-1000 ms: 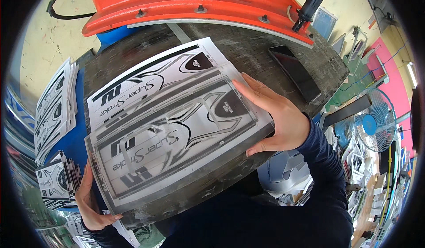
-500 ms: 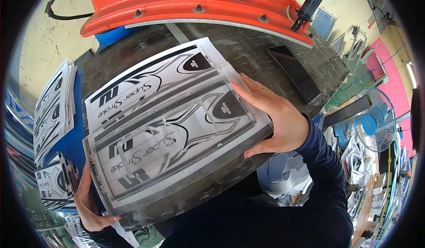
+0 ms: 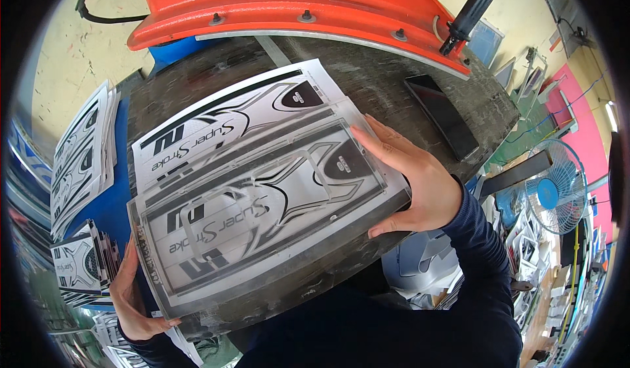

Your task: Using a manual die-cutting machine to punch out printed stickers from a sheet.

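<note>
A clear plate with raised rectangular strips, which looks like a cutting die (image 3: 275, 200), lies over a white sheet (image 3: 216, 122) printed with black and grey graphics. The print shows through it, and the sheet's far half sticks out uncovered. My left hand (image 3: 133, 299) grips the plate's left edge, thumb at the near corner and fingers along the side. At the opposite end, my right hand (image 3: 423, 184) holds the right edge, fingers on the top face and thumb at the near side.
Plate and sheet rest on a dark worn table (image 3: 354, 82). A black phone (image 3: 443, 115) lies to the right. Beyond stands a red machine beam (image 3: 295, 7) with a black handle (image 3: 462, 20). Printed sheets (image 3: 82, 151) and smaller cut pieces (image 3: 79, 263) are stacked left. A blue fan (image 3: 548, 193) stands right.
The whole view has shifted slightly, so everything sits a little lower and to the right. Both hands keep their hold on the plate, which stays nearly the same against the sheet.
</note>
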`<action>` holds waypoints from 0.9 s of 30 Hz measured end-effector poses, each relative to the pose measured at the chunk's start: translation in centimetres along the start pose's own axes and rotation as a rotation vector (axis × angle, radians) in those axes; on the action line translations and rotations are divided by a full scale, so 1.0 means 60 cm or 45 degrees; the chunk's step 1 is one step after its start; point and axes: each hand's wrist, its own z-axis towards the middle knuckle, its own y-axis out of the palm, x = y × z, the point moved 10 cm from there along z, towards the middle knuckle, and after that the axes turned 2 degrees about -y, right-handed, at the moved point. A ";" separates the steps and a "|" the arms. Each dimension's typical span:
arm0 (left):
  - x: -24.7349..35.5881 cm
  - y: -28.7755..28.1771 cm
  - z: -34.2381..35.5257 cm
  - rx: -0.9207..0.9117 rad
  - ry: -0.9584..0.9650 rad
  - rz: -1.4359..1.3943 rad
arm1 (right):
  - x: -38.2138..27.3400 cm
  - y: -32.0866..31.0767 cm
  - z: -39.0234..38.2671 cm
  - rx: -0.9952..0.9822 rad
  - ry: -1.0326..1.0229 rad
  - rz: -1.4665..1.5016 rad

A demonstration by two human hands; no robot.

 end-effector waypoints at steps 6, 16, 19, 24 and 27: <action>-0.010 -0.005 -0.005 0.020 0.001 0.055 | -0.001 -0.002 -0.001 0.006 0.006 -0.004; -0.005 -0.007 -0.002 -0.020 0.008 0.121 | 0.002 -0.006 0.000 -0.012 0.043 -0.029; -0.002 -0.003 0.004 -0.066 0.005 0.156 | 0.002 -0.008 0.001 -0.008 0.063 -0.007; 0.019 -0.007 -0.008 -0.054 0.023 0.204 | -0.004 -0.001 0.012 -0.029 0.034 0.005; 0.018 -0.003 -0.011 -0.058 0.016 0.277 | -0.003 0.001 0.011 -0.011 0.022 -0.001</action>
